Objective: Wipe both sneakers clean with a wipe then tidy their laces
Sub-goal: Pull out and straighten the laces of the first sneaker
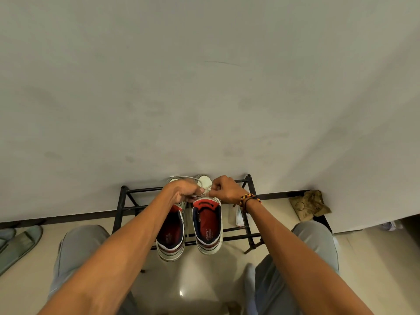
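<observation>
Two sneakers (189, 226) sitting side by side on black rack (247, 235); my left hand (185, 189) and right hand (226, 189) each pinching white laces (205, 193) above right sneaker (207, 226), grip clenched.

Your two white sneakers sit side by side on the black rack, toes to the wall: left sneaker (171, 233) and right sneaker (208, 226), both red inside. The right one's white lace (205, 193) is pulled up off the tongue; the wipe isn't anywhere I can make out.
</observation>
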